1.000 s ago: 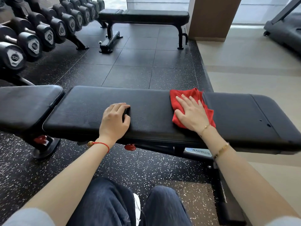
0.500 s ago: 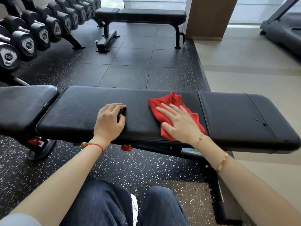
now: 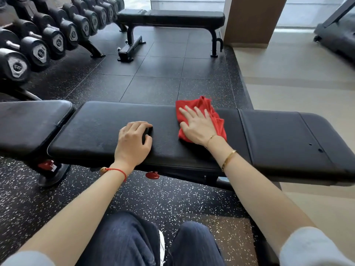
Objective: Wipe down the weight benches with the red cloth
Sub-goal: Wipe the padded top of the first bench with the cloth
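Now, red cloth (image 3: pixel 209 114): bunched, lying on the long middle pad of the near bench (image 3: pixel 107 129), at its far edge and toward the right end of that pad, just short of the seam to the next pad.
Right hand (image 3: pixel 196 125): flat on the cloth, fingers straight and spread, pointing away toward the far edge; it presses the cloth and curls round nothing. Two thin gold bracelets sit on the wrist and forearm.
Left hand (image 3: pixel 134 143): resting on the same pad near its front edge, well left of the cloth; fingers curled under with knuckles up, holding nothing. A red string bracelet circles the wrist.
Near bench: black padding in sections running left to right, a separate pad at the left end and another at the right end with two small holes.
Below the bench: red knobs on the frame, speckled black floor, the person's dark trousers.
Far bench (image 3: pixel 172 16): a second black bench stands beyond, across the dark floor tiles.
Dumbbell rack (image 3: pixel 48 41): rows of black dumbbells at the far left.
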The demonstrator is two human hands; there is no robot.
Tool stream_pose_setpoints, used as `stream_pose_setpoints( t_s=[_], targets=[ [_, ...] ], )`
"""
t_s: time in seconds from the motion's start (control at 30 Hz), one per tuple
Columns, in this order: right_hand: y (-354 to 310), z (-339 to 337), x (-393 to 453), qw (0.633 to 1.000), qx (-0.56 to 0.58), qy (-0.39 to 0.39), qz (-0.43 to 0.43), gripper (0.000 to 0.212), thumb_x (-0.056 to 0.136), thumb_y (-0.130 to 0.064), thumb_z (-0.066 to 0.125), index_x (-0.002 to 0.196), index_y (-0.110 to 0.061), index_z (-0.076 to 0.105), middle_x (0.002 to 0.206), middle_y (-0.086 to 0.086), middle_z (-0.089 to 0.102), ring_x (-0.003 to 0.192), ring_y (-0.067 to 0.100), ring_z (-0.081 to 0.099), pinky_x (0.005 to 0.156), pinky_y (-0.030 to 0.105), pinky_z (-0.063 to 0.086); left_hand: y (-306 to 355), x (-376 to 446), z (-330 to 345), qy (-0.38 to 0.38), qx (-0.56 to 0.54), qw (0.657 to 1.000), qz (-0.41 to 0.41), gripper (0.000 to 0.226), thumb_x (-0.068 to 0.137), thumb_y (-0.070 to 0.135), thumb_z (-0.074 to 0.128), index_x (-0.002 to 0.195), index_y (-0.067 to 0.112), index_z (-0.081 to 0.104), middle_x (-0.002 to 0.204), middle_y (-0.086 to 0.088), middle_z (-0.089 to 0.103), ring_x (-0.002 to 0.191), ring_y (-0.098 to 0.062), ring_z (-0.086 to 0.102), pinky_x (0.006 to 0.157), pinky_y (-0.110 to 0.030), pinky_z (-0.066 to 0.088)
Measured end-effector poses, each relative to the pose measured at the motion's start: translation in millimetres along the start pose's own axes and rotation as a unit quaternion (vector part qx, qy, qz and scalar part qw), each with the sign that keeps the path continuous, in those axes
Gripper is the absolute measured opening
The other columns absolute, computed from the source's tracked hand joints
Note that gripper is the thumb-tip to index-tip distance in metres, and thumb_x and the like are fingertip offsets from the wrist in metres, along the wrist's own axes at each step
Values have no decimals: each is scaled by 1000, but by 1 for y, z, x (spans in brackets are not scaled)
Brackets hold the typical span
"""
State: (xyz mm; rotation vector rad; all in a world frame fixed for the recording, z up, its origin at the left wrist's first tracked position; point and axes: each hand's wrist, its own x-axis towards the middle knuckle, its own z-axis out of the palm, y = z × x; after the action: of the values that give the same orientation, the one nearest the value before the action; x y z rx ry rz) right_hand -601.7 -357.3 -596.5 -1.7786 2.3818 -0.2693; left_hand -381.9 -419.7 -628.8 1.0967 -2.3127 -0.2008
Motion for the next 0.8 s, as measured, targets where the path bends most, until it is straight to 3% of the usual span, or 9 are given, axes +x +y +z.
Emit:
stream_pose_setpoints(
  t_s=[0.13, 0.2, 0.33, 0.47, 0.57, 0.73, 0.8],
  targets=[
    [-3, 5, -46, 994, -11, 6, -113, 59, 97, -42, 38, 153, -38, 19, 162, -13, 14, 150, 16, 10, 122, 43, 0, -2, 0, -1, 3, -5, 1000, 6, 35, 85, 23, 48, 116, 22, 64, 120, 4, 65, 116, -20, 54, 104, -43, 39],
    [17, 3, -62, 992, -7, 11, -126, 60, 95, -43, 42, 151, -40, 23, 161, -14, 17, 149, 15, 13, 122, 42, 3, -3, 0, 0, 2, -8, 1000, 6, 35, 85, 24, 47, 116, 22, 64, 121, 4, 65, 117, -19, 54, 105, -44, 38],
    [65, -10, -48, 999, -15, 31, 10, 60, 97, -43, 41, 153, -34, 21, 162, -8, 16, 150, 19, 12, 121, 42, 1, -2, -1, 2, 2, -3, 1000, 4, 34, 87, 24, 48, 117, 21, 64, 121, 2, 64, 117, -20, 54, 106, -43, 38],
    [54, -9, -22, 992, 0, 27, 124, 64, 98, -43, 30, 156, -24, 10, 164, -3, 6, 151, 23, 4, 121, 44, -5, 1, -1, 4, 1, 11, 1000, -3, 31, 88, 20, 54, 118, 19, 63, 121, 1, 64, 117, -21, 54, 105, -43, 39],
    [25, -4, -26, 996, 5, 25, 85, 64, 98, -40, 31, 156, -23, 10, 164, -3, 7, 150, 23, 6, 121, 44, -4, 1, -2, 3, 0, 11, 1000, -5, 31, 88, 19, 55, 118, 18, 63, 122, 0, 64, 117, -22, 54, 106, -44, 39],
    [-3, 8, -78, 998, -6, 27, -60, 61, 97, -40, 36, 154, -30, 18, 163, -9, 13, 150, 19, 8, 122, 42, -3, 1, -3, 1, -3, 2, 1000, 1, 32, 88, 16, 55, 119, 18, 63, 123, -1, 64, 118, -22, 54, 106, -44, 39],
    [5, 10, -97, 997, -5, 46, -66, 61, 95, -42, 39, 153, -33, 22, 161, -12, 17, 150, 17, 10, 122, 42, -2, 0, -3, 0, -5, -1, 1000, 6, 33, 88, 15, 55, 121, 17, 63, 125, -1, 64, 119, -22, 54, 107, -45, 40]
  ],
)
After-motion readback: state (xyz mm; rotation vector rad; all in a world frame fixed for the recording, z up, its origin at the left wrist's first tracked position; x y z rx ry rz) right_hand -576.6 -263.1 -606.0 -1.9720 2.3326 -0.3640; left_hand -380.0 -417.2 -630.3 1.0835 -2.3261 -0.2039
